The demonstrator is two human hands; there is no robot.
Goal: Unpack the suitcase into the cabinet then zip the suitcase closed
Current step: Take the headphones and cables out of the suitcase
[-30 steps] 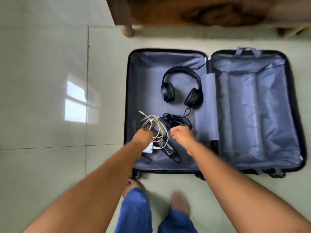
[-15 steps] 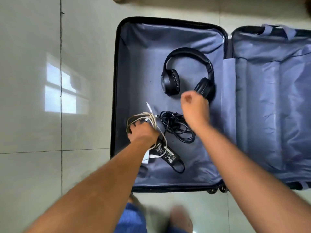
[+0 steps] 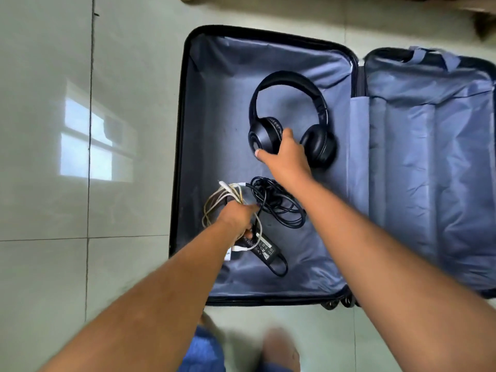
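Down on the tiled floor (image 3: pixel 128 264), the suitcase (image 3: pixel 188 108) is lying fully open so you are reaching both halves from above. Your left hand (image 3: pixel 237 217) is clenching around the white cable coil (image 3: pixel 214 205) near the front-left corner of the left half, probably to lift the loose loops as one bundle. A black charger (image 3: pixel 264 247) is lying just beside that hand, toward the front edge, with white cable draped over it; whether you are gripping it too I cannot tell. Your right hand (image 3: pixel 285 154) is closing over the left ear cup of the headphones (image 3: pixel 288 84) in the middle of the same half, thumb along the cup's near rim; it looks like a grasp just forming. A black cord tangle (image 3: pixel 279 208) is resting between your two hands. The right half is showing only lining, and its far edge is running out of view. No cabinet is visible. Your fingertips are hiding under both hands.
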